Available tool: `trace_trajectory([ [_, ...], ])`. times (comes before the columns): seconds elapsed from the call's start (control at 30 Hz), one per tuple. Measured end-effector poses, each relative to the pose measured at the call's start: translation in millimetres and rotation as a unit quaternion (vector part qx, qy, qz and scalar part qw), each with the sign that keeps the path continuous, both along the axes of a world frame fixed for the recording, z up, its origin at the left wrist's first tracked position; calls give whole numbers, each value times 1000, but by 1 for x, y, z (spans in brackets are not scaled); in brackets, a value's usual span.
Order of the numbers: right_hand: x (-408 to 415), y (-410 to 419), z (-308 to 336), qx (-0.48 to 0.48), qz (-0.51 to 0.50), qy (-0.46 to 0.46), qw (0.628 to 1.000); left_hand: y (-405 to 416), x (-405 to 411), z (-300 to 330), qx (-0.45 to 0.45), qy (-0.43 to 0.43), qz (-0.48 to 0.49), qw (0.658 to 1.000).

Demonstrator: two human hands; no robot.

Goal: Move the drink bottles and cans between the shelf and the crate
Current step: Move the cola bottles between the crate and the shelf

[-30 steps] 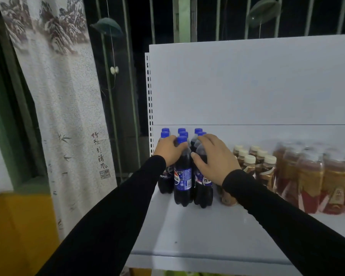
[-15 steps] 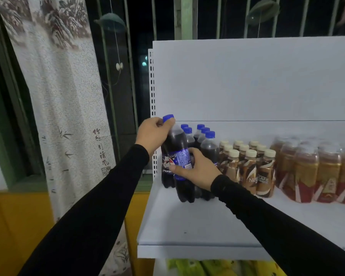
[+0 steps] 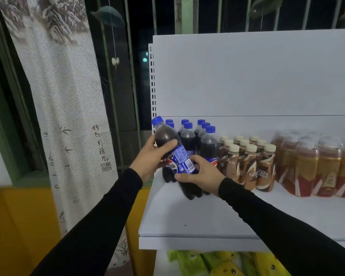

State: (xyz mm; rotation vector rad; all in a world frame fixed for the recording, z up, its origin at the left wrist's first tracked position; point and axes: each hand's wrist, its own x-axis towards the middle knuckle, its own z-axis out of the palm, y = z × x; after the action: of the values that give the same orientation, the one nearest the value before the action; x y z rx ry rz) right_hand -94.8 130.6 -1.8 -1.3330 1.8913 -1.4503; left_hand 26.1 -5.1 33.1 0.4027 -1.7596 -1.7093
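A dark cola bottle (image 3: 175,154) with a blue cap and blue label tilts to the left above the white shelf (image 3: 207,220). My left hand (image 3: 149,158) grips its upper body, thumb across the front. My right hand (image 3: 201,176) holds its lower half at the label. Behind it several more cola bottles (image 3: 205,142) stand upright in a cluster at the shelf's left end. No crate is in view.
Several brown coffee bottles (image 3: 251,166) with cream caps stand right of the colas, then a wrapped pack of amber drink bottles (image 3: 317,166). Green and yellow packets (image 3: 217,263) lie on the shelf below. A patterned curtain (image 3: 68,108) hangs at left.
Both hands were on the bottle tops a second ago. Since then one cola bottle was lifted out of the cluster, tilted left and drawn toward me, the right hand sliding down to its label.
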Motion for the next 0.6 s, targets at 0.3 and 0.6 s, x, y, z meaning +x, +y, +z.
trace_trajectory([
  [0.3,-2,6,-11,32,10,8,999,0,-4,-21,66,31,11,997],
  [0.6,-3,19,-28,-97,-45,-79,991,-8,-10,-16,111,79,67,988],
])
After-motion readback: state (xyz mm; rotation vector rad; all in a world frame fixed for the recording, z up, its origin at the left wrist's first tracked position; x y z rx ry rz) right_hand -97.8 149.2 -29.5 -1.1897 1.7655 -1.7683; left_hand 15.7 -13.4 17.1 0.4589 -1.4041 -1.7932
